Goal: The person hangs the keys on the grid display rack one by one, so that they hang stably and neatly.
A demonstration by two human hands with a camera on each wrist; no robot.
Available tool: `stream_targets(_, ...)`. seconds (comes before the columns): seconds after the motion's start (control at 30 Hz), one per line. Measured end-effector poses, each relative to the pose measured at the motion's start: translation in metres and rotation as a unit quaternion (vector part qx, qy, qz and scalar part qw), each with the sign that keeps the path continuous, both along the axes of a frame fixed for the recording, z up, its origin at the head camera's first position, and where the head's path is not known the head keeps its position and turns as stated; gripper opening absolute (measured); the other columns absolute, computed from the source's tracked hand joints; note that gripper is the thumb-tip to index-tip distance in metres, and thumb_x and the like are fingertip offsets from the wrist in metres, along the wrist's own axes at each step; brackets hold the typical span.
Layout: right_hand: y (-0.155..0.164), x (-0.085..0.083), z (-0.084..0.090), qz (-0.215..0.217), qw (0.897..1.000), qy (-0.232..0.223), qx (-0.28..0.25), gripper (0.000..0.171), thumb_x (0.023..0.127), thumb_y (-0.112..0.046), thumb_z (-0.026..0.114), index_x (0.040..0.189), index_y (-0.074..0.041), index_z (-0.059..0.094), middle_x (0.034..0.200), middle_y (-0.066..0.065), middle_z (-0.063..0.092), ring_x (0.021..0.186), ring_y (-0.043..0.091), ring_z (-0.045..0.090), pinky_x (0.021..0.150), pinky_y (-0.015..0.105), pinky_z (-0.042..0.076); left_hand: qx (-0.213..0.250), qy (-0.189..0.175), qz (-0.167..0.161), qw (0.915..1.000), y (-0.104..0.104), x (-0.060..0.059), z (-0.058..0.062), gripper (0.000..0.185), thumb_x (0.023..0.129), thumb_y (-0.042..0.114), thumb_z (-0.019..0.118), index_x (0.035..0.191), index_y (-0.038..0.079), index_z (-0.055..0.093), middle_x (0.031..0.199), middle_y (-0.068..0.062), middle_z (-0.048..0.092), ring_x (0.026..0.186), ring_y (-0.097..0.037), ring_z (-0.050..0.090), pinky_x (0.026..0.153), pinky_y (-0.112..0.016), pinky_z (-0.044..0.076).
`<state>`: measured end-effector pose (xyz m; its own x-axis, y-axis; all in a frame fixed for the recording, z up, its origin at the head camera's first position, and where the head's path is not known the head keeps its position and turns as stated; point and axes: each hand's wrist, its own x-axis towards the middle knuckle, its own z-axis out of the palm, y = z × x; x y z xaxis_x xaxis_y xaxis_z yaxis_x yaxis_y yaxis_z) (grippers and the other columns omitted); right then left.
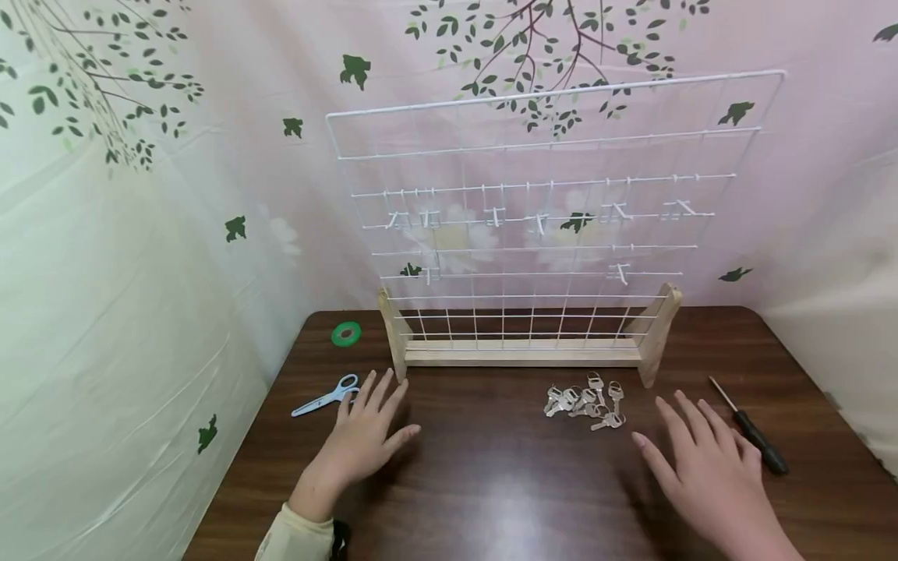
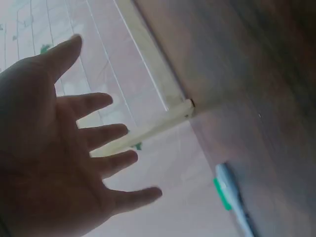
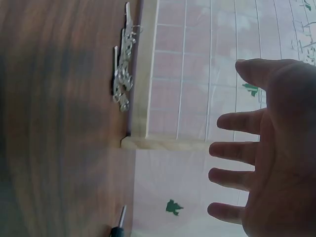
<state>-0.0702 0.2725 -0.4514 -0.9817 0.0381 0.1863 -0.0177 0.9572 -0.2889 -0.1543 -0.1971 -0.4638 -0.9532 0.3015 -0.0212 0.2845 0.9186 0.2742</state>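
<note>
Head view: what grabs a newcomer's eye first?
The white grid, with its hooks, standing in a wooden base at the table's back. Then the hands, fingers spread: left hand by the scissors, right hand between keys and screwdriver. The keys glint in a loose cluster before the base's right half.

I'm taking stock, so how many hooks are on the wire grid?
8 hooks: six in a row across the middle of the wire grid, and two lower down, one toward the left, the other toward the right.
</note>
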Motion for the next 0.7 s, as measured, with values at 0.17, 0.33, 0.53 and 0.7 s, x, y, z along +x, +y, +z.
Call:
stream_targets(0.17, 0.012, -0.006, 0.002, -0.003, 1.0, -0.011, 0.003, 0.069, 0.11, -0.054, 0.055, 0.152, 0.001, 0.053, 0.153, 0.037, 0.049, 0.135, 0.064, 0.045, 0.095, 0.082, 0.036, 0.088, 0.03, 0.055, 0.9942, -0.005, -0.028, 0.005, 0.073, 0.11, 0.046, 0.059, 0.166, 0.005, 0.036, 0.169, -0.025, 0.042, 0.154, -0.05, 0.043, 0.121, -0.069, 0.041)
stream_targets(0.33, 0.013, -0.033, -0.007, 0.033, 0.999, -0.013, -0.014, 0.058, 0.11, -0.042, 0.06, 0.141, 0.007, 0.061, 0.138, 0.038, 0.061, 0.12, 0.064, 0.058, 0.096, 0.077, 0.048, 0.125, 0.005, 0.073, 0.9895, 0.001, -0.046, 0.003, 0.063, 0.111, 0.046, 0.056, 0.158, 0.004, 0.05, 0.154, -0.022, 0.059, 0.142, -0.043, 0.058, 0.113, -0.063, 0.052)
stream_targets(0.53, 0.009, -0.051, -0.017, 0.049, 0.998, -0.014, -0.037, 0.05, 0.107, -0.034, 0.066, 0.138, 0.005, 0.063, 0.134, 0.035, 0.065, 0.122, 0.06, 0.061, 0.1, 0.075, 0.048, 0.187, 0.096, 0.174, 0.9619, 0.0, -0.063, -0.008, 0.037, 0.111, 0.036, 0.061, 0.127, 0.003, 0.068, 0.113, -0.014, 0.071, 0.1, -0.03, 0.069, 0.088, -0.049, 0.057)
stream_targets(0.7, 0.009, -0.062, -0.013, 0.059, 0.997, 0.004, -0.055, 0.04, 0.104, -0.022, 0.071, 0.132, 0.005, 0.067, 0.121, 0.029, 0.074, 0.1, 0.044, 0.077, 0.086, 0.069, 0.056, 0.297, 0.103, 0.163, 0.9353, -0.009, -0.084, -0.001, 0.049, 0.109, 0.036, 0.063, 0.145, 0.004, 0.056, 0.135, -0.019, 0.06, 0.119, -0.034, 0.065, 0.097, -0.05, 0.059)
